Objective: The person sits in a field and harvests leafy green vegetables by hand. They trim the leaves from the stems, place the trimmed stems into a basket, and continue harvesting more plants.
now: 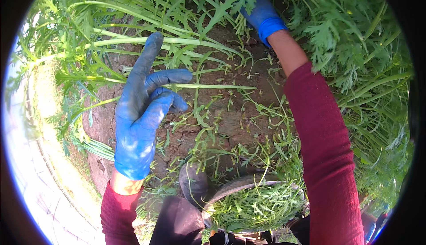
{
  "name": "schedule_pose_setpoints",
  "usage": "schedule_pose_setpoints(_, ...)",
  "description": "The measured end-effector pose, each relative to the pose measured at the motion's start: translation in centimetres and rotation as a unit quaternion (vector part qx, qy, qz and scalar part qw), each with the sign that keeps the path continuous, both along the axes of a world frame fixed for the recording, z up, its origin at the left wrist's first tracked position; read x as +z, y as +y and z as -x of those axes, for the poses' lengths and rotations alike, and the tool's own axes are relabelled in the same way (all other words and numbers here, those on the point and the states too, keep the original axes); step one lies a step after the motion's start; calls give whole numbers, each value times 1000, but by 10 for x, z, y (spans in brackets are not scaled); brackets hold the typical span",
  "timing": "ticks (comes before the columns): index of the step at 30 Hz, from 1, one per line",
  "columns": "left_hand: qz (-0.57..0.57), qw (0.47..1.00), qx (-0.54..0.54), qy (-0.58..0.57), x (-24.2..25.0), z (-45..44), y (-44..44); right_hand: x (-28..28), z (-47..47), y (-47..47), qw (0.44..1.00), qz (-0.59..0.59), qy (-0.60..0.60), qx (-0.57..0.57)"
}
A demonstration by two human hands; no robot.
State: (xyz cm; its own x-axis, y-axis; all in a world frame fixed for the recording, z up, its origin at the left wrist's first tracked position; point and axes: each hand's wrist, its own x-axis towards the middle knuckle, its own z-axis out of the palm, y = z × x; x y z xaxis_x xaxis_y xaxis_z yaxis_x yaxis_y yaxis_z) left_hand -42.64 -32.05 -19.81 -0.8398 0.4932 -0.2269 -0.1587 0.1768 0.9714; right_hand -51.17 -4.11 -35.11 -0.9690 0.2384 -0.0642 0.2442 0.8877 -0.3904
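Observation:
My left hand [143,101], in a blue glove dirtied dark at the fingers, is over the soil at the left. One finger points up across pale green stems [196,41], and the other fingers are bent apart with nothing seen between them. At the top, my right hand [261,11], also blue-gloved, reaches in among leafy green plants with lobed leaves. Beside its fingers is a cluster of cut stem ends [240,25]. Leaves hide its fingertips, so its hold cannot be told.
A round container [226,191] of cut leafy greens [259,205] stands near my legs, beside a dark boot [193,180]. Scraps of leaf and stem litter the cracked brown soil [229,121]. Dense plants [372,111] stand at the right. A bundle of thin green stalks [98,148] lies at the left.

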Motion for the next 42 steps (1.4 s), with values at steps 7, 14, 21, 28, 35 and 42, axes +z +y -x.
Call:
schedule_pose_setpoints(7, 85, 993, 12, -77, 28, -77, -50, 67, -102, 21, 939, 325, 89, -73)
schedule_pose_setpoints(14, 181, 953, 173, -170, 40, -148, -105, -45, -90, -8, 951, 302, 72, -7)
schedule_pose_setpoints(21, 107, 945, 217, -218, 34, -164, -121, -53, -66, -25, 973, 142, -44, 177)
schedule_pose_setpoints(28, 104, 944, 201, -241, 31, -160, -123, -20, -76, -24, 987, -38, -62, 142)
schedule_pose_setpoints(35, -28, 956, 99, -276, 26, -158, -84, 119, -105, 6, 878, 472, -77, 11)
schedule_pose_setpoints(42, -194, 949, -42, -245, 36, -169, -57, 297, -135, -41, 649, 758, -65, 2)
